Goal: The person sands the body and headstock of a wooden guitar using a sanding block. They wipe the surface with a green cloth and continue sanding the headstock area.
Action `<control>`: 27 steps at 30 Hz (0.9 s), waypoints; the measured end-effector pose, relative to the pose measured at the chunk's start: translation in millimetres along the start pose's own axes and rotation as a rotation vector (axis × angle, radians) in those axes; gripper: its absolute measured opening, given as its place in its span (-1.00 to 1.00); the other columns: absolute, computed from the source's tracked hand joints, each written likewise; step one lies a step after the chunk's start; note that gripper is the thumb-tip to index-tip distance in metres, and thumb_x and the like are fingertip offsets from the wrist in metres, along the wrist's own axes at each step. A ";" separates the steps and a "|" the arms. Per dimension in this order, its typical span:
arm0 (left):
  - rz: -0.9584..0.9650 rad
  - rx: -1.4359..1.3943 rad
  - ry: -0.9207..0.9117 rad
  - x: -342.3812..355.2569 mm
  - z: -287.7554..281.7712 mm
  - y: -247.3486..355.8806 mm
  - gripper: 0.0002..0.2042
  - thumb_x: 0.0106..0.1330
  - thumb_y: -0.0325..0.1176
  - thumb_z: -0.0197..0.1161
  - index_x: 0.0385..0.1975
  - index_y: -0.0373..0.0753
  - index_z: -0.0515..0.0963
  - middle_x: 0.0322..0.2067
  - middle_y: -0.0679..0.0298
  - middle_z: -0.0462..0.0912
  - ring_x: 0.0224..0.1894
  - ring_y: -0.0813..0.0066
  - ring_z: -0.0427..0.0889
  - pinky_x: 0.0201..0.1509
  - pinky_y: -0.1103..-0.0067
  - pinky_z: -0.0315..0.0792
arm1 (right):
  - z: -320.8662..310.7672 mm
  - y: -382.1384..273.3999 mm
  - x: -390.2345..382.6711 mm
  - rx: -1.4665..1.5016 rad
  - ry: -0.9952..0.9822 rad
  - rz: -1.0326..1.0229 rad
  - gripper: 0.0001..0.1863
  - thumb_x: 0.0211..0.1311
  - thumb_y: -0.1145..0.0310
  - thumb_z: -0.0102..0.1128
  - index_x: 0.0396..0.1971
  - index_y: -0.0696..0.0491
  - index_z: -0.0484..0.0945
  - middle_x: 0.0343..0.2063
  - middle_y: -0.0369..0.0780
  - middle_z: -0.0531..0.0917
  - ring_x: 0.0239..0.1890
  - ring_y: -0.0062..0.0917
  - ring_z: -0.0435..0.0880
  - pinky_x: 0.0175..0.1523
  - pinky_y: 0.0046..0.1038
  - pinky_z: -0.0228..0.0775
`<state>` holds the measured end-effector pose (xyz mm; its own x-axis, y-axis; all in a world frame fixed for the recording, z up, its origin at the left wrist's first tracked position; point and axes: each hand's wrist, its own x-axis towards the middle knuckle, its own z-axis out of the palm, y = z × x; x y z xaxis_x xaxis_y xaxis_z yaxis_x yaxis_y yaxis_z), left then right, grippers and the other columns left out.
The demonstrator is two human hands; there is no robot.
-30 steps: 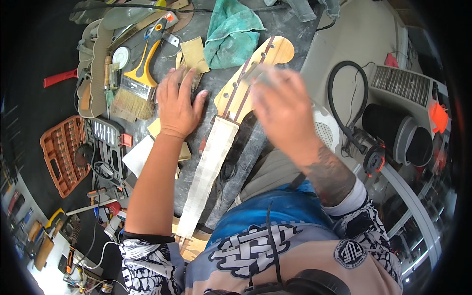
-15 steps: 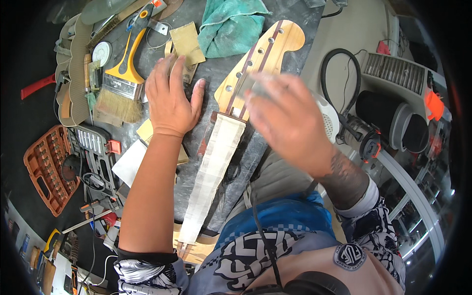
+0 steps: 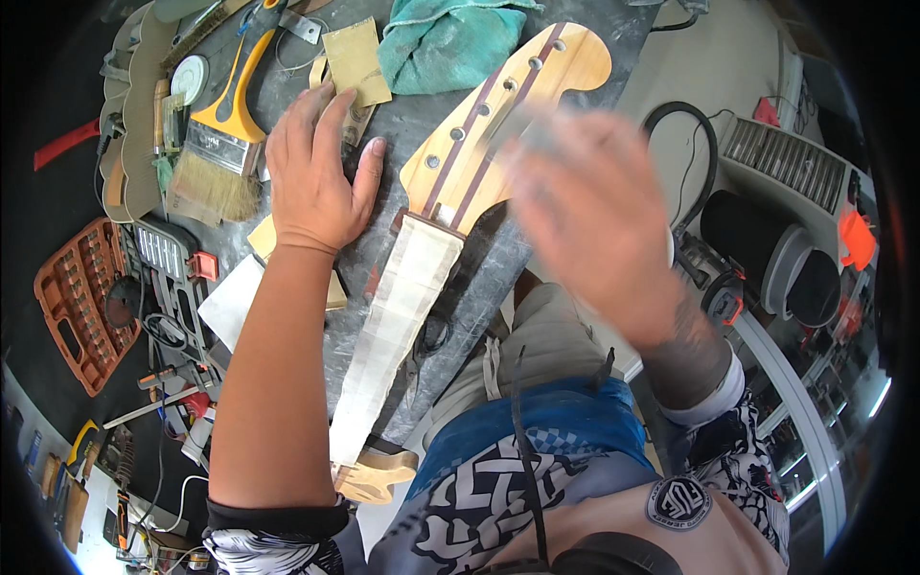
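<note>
A guitar neck (image 3: 476,144) lies slantwise on the bench, its pale wooden headstock with dark stripes and a row of tuner holes at the far end. Whitish tape covers its fretboard (image 3: 396,316), and part of the wooden body (image 3: 379,476) shows at the near end. My left hand (image 3: 319,177) rests flat on the bench left of the headstock, fingers spread, their tips by the sandpaper pieces (image 3: 357,63). My right hand (image 3: 599,206), smeared by motion, is at the headstock's right side. Its fingers close round a blurred greyish piece (image 3: 522,129), too smeared to name.
A wide paintbrush (image 3: 220,158) with a yellow handle lies left of my left hand. At the back is a crumpled green cloth (image 3: 450,48). An orange socket case (image 3: 86,302) lies far left. A black hose (image 3: 709,153) curves on the right.
My right hand, with the greyish piece, has moved right and slightly nearer along the headstock. The view has shifted a little; my left hand stays on the bench.
</note>
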<state>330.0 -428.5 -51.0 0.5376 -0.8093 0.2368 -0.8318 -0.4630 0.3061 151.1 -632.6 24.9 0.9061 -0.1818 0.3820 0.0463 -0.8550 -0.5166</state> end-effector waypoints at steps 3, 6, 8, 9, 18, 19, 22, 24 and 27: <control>0.001 0.008 -0.021 3.4 -2.3 1.1 -0.47 0.32 -0.16 0.34 0.27 -0.16 0.48 0.28 0.10 0.45 0.33 0.00 0.39 0.42 0.19 0.20 | -1.4 12.9 2.4 -0.064 0.051 -0.016 -0.76 0.02 0.60 0.48 -0.25 0.15 0.73 -0.03 -0.09 0.72 -0.13 -0.20 0.65 -0.05 -0.26 0.56; 0.001 0.007 -0.023 3.7 -0.7 -0.1 -0.47 0.32 -0.16 0.33 0.27 -0.15 0.47 0.29 0.10 0.45 0.33 0.02 0.39 0.42 0.20 0.19 | -0.3 -7.3 -0.2 0.072 -0.029 -0.016 -0.75 0.02 0.60 0.48 -0.24 0.15 0.73 -0.03 -0.09 0.72 -0.14 -0.19 0.64 -0.06 -0.27 0.54; -0.006 -0.001 -0.016 2.3 -2.8 0.2 -0.47 0.32 -0.16 0.33 0.28 -0.14 0.47 0.29 0.10 0.44 0.33 0.02 0.39 0.42 0.20 0.19 | -4.4 13.7 6.8 -0.042 0.008 0.022 -0.74 0.00 0.58 0.50 -0.24 0.16 0.73 -0.03 -0.07 0.72 -0.14 -0.19 0.63 -0.04 -0.30 0.55; -0.010 -0.007 -0.012 1.3 -4.7 0.2 -0.47 0.32 -0.16 0.33 0.28 -0.14 0.47 0.30 0.10 0.44 0.33 0.03 0.39 0.43 0.20 0.18 | -6.0 20.5 10.8 -0.101 0.026 0.040 -0.73 -0.01 0.57 0.51 -0.24 0.17 0.73 -0.03 -0.06 0.72 -0.14 -0.19 0.63 -0.02 -0.31 0.56; -0.039 -0.011 -0.046 2.4 -2.7 0.0 -0.45 0.30 -0.16 0.34 0.30 -0.12 0.46 0.32 0.12 0.42 0.34 0.03 0.38 0.42 0.21 0.19 | -6.0 16.6 6.3 -0.142 -0.088 -0.088 -0.79 0.07 0.54 0.46 -0.25 0.17 0.73 -0.05 -0.08 0.74 -0.14 -0.26 0.63 -0.06 -0.32 0.53; -0.035 -0.017 -0.039 2.3 -2.3 0.0 -0.45 0.30 -0.17 0.34 0.29 -0.12 0.46 0.32 0.12 0.42 0.34 0.03 0.38 0.42 0.21 0.19 | -3.0 -0.6 2.7 -0.043 -0.096 -0.043 -0.81 0.09 0.54 0.45 -0.25 0.17 0.73 -0.06 -0.09 0.74 -0.15 -0.27 0.63 -0.05 -0.32 0.52; -0.028 -0.027 -0.027 2.1 -2.1 0.2 -0.45 0.29 -0.17 0.34 0.29 -0.12 0.46 0.32 0.12 0.42 0.34 0.03 0.39 0.42 0.21 0.19 | -8.1 10.3 10.8 -0.070 -0.065 -0.025 -0.81 0.09 0.52 0.45 -0.26 0.15 0.73 -0.08 -0.10 0.75 -0.16 -0.27 0.62 -0.02 -0.33 0.50; -0.026 -0.022 -0.029 2.0 -3.8 1.3 -0.45 0.29 -0.18 0.34 0.29 -0.13 0.46 0.32 0.11 0.42 0.34 0.04 0.39 0.42 0.22 0.19 | -8.1 20.3 13.8 -0.178 -0.047 -0.022 -0.81 0.08 0.51 0.45 -0.26 0.15 0.72 -0.08 -0.09 0.74 -0.16 -0.26 0.62 -0.01 -0.34 0.51; -0.015 -0.018 -0.053 6.6 -3.9 1.6 -0.46 0.29 -0.18 0.34 0.29 -0.13 0.47 0.31 0.11 0.43 0.33 0.05 0.40 0.42 0.21 0.19 | -6.9 4.3 8.8 -0.050 -0.071 -0.047 -0.78 0.05 0.57 0.46 -0.25 0.15 0.73 -0.09 -0.11 0.75 -0.18 -0.27 0.63 -0.07 -0.34 0.52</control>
<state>332.8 -433.2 -45.3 0.5418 -0.8204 0.1828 -0.8206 -0.4692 0.3264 156.4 -641.3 31.3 0.9309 -0.1081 0.3489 0.0696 -0.8851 -0.4601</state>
